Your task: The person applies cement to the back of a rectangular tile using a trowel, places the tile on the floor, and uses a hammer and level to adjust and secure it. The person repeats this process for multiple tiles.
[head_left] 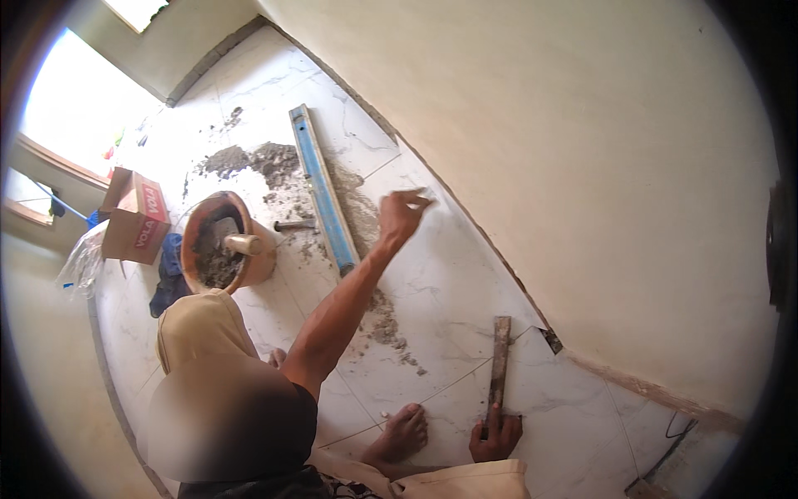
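Observation:
Neither of my own hands shows. The limbs in view appear to belong to a crouching person in a tan cap (199, 324) and dark top. Their bare left arm reaches toward the wall. Its hand (401, 218) hovers over the tiles with fingers pinched; whether anything small is held cannot be seen. The other hand (496, 437) rests on the floor, fingers on the lower end of a long, narrow, mortar-stained tool (499, 358). A blue spirit level (320, 187) lies on the tiles beside spread grey mortar (274, 162). Near it lies a short dark tool (295, 224).
An orange bucket (264, 258) holds mortar and a wooden-handled trowel (243, 244). Behind it are a cardboard box (137, 218), dark blue cloth (169, 279) and clear plastic (83, 262). A pale wall (565, 166) borders the white tiled floor (449, 258). The person's bare foot (403, 432) stands nearby.

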Action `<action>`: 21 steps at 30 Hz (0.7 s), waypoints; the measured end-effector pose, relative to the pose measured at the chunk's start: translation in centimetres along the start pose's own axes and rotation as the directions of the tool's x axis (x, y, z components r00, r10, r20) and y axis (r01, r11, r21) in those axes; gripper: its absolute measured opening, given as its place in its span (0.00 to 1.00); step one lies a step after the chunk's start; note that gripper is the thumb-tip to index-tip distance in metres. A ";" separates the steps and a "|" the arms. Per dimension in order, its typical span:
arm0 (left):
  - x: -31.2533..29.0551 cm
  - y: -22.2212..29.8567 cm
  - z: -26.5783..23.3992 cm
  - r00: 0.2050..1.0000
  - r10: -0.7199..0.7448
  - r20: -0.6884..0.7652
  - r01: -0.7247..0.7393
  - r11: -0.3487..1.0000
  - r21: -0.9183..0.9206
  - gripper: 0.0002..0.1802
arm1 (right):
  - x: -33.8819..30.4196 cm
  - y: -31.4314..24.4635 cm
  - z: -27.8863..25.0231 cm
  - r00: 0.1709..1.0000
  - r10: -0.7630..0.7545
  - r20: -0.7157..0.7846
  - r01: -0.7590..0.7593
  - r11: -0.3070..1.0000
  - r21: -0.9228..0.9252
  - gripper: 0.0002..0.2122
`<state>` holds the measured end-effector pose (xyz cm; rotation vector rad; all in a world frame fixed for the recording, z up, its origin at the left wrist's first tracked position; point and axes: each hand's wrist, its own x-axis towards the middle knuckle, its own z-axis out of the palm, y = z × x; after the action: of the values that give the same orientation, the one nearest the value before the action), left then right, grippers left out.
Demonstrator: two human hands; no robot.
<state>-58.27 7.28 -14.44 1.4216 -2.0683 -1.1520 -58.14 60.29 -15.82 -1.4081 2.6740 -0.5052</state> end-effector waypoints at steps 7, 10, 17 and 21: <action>6.0 -8.2 -10.3 0.633 -0.451 -0.629 0.724 0.632 0.276 0.54 | 0.3 -1.7 0.7 0.992 0.084 -0.094 -0.083 0.996 0.022 0.27; 6.1 -11.3 -13.8 0.710 -0.517 -0.478 0.673 0.697 0.247 0.52 | 0.7 -2.1 1.4 0.988 0.089 -0.128 -0.087 0.996 0.021 0.27; 4.1 -10.8 -13.6 0.722 -0.475 -0.502 0.540 0.842 -0.020 0.38 | 0.1 -1.8 1.6 0.976 0.154 -0.151 -0.136 0.983 0.124 0.24; 1.9 -10.1 -15.7 0.807 -0.359 -0.469 0.233 0.923 -0.306 0.40 | 0.0 -2.6 1.5 0.974 0.198 -0.108 -0.181 0.972 0.151 0.24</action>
<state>-42.22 -2.40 -13.43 1.7441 -1.3224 -0.9408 -55.76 58.53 -16.36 -1.1040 2.7665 -0.7663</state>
